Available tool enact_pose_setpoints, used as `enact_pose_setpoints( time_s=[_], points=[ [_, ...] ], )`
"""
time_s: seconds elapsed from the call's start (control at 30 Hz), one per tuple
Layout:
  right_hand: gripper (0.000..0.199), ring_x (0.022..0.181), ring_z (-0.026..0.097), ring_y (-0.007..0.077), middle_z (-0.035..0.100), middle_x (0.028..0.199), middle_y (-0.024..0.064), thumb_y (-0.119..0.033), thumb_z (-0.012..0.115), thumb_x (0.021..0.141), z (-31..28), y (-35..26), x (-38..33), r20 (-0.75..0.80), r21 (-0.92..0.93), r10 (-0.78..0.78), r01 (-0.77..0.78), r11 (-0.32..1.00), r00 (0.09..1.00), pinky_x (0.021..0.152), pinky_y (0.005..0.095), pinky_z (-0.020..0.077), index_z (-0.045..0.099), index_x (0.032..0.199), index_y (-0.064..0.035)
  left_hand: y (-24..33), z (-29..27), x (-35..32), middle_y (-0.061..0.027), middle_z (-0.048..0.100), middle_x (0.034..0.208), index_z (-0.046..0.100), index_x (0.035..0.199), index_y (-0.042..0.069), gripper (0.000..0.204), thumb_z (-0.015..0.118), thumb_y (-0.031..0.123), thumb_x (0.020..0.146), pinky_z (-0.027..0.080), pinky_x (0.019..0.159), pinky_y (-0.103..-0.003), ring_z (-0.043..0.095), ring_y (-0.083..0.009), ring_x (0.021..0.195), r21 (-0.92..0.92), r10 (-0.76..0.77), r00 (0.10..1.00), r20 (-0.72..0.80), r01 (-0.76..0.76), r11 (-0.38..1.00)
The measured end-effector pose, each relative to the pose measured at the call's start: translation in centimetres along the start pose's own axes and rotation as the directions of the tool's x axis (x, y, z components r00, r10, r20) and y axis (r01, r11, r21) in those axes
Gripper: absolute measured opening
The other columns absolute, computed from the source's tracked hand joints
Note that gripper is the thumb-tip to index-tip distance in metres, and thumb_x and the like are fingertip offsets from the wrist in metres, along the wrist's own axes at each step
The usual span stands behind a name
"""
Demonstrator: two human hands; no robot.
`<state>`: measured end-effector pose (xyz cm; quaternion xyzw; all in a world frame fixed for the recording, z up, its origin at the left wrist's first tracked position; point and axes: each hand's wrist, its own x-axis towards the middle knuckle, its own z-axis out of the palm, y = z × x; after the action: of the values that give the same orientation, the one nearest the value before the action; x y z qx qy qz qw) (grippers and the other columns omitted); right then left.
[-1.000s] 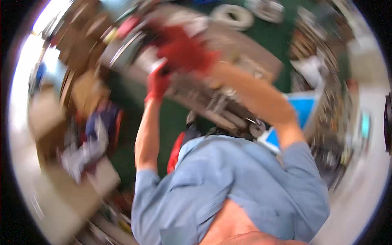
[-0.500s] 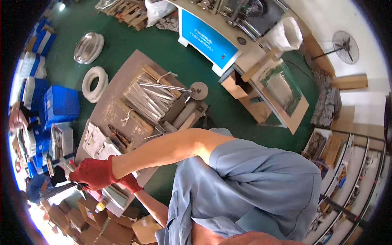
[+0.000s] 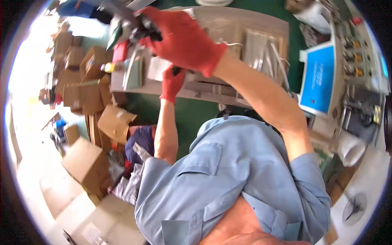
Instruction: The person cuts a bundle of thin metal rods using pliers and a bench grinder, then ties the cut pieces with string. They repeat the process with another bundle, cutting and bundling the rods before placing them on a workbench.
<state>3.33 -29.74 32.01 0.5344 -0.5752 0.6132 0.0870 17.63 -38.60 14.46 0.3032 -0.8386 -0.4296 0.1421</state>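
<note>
"State the floor and furniture."
"The floor (image 3: 187, 118) is green; a brown-topped table (image 3: 257, 19) stands on it ahead of me."
"Left side?"
"Cardboard boxes (image 3: 81, 160) are piled at my left, beside a strong white glare (image 3: 32, 65)."
"Right side?"
"I have a blue-fronted cabinet (image 3: 320, 79) there; lower right, a round fan (image 3: 354, 208) shows against a pale wall (image 3: 377, 192)."

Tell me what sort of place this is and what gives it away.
Probably a small workshop: a brownish-grey worktable carries long silvery strips, a cream machine with a bright blue panel stands nearby, and brown cardboard boxes are piled left.
</note>
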Motion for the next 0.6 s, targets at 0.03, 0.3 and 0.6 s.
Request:
enact_pose_setpoints(
  time_s=[0.03,0.3,0.6],
  points=[
    [0.038,0.074,0.062,0.0407,0.062,0.076,0.0194,-0.025,0.068,0.077,1.4,0.5,-0.1,0.008,0.01,-0.03,0.03,0.999,1.0,0.064,0.049,0.0488,0.05,0.105,-0.0073,-0.6,-0.1,-0.2,-0.012,0.065,0.074,0.064,0.092,0.0,0.012,0.062,0.006,0.082,0.046,0.065,-0.029,0.052,-0.0068,0.07,-0.126,0.072,0.996,-0.045,-0.077,0.989],
    [0.04,0.075,0.062,0.0386,0.063,0.079,0.0174,-0.022,0.069,0.077,3.4,-1.1,-1.5,0.205,0.103,0.06,-0.082,0.991,0.977,0.065,0.0461,0.0494,0.052,0.111,-0.0102,-7.1,1.4,-2.2,-0.0127,0.063,0.074,0.062,0.094,0.001,0.013,0.06,0.004,0.082,0.047,0.067,-0.03,0.057,-0.0145,0.068,0.097,0.232,0.956,-0.181,-0.218,0.971],
    [0.039,0.077,0.063,0.0387,0.064,0.081,0.0175,-0.019,0.068,0.078,3.9,0.4,-2.9,0.36,0.209,0.188,-0.275,0.938,0.914,0.064,0.0444,0.0491,0.052,0.113,-0.0092,-9.5,4.1,-2.6,-0.0125,0.065,0.08,0.062,0.096,0.003,0.019,0.056,0.0,0.078,0.048,0.071,-0.031,0.064,-0.0204,0.075,-0.095,0.014,0.98,-0.198,-0.034,0.995]
  ],
)
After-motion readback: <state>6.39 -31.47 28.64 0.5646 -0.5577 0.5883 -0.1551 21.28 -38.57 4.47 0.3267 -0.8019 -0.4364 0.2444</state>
